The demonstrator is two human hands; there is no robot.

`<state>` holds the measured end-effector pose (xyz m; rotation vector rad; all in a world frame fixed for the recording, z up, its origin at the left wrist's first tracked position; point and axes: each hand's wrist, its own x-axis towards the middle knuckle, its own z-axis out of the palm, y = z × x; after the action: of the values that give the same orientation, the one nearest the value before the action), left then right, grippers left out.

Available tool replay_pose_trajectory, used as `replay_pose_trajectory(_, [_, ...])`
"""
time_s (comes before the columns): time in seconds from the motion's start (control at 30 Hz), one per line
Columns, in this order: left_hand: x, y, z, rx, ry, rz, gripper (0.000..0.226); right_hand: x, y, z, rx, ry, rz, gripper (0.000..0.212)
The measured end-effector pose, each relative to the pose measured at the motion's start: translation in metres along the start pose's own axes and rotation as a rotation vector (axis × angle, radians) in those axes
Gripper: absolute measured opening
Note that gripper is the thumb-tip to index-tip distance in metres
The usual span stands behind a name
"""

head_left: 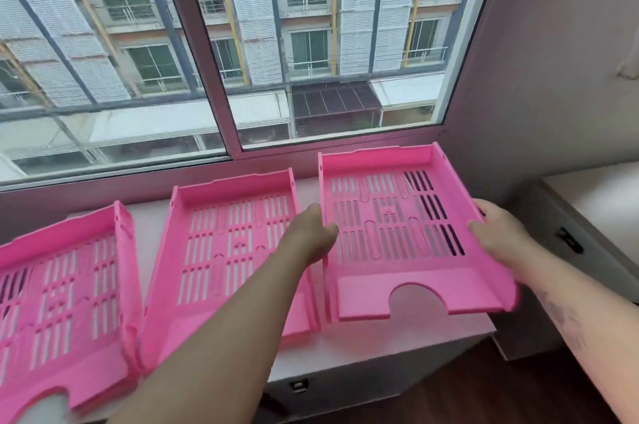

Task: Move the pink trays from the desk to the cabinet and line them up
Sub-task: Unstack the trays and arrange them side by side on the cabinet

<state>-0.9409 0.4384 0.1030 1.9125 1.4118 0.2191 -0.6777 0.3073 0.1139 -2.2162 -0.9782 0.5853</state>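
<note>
My left hand [311, 233] and right hand [498, 233] clasp the side walls of the rightmost pink tray [408, 233], fingers [482, 228] curled over its rims. It has a slotted floor, low walls and a half-round notch in front. It sits on the white cabinet [380, 344] under the window [242, 43], beside two matching trays [228, 250].

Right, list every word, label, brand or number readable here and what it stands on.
None can be read.
Three pink slotted plastic trays: moulded slots and paperclip shapes only, no lettering.
White cabinet beneath them: small dark latch, no visible text.
Building through the window: no legible signs.
</note>
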Motion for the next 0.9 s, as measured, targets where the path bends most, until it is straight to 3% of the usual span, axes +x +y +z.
replay_pose_trajectory(0.1, [-0.005,-0.008,0.011,0.093,0.06,-0.035,0.054,0.014,0.009,0.009,-0.006,-0.051,-0.018,0.046])
replay_pose_trajectory(0.3, [-0.025,-0.028,0.027,-0.024,0.199,0.013,0.071,0.027,0.024,0.033,-0.034,-0.128,-0.056,0.05])
replay_pose_trajectory(0.43, [-0.034,-0.041,0.032,-0.148,0.151,-0.061,0.072,0.027,0.026,0.046,-0.101,-0.158,-0.04,0.058])
replay_pose_trajectory(0.5, [-0.038,-0.048,0.036,-0.152,0.162,-0.054,0.068,0.02,0.023,0.051,-0.369,-0.077,-0.164,0.063])
replay_pose_trajectory(0.57, [-0.04,-0.055,0.04,-0.127,0.223,-0.034,0.065,0.007,0.019,0.059,-0.652,0.011,-0.411,0.063])
replay_pose_trajectory(0.63, [-0.039,-0.064,0.044,-0.083,0.274,-0.016,0.062,-0.009,0.013,0.072,-0.737,-0.072,-0.543,0.062])
replay_pose_trajectory(0.73, [-0.035,-0.075,0.047,-0.009,0.318,0.0,0.06,-0.019,0.012,0.092,-0.684,-0.255,-0.454,0.063])
replay_pose_trajectory(0.83, [-0.028,-0.086,0.043,0.175,0.365,-0.012,0.052,-0.017,0.016,0.108,-0.683,-0.295,-0.392,0.067])
replay_pose_trajectory(0.9, [-0.024,-0.092,0.042,0.307,0.287,-0.05,0.051,-0.014,0.016,0.115,-0.693,-0.3,-0.364,0.069])
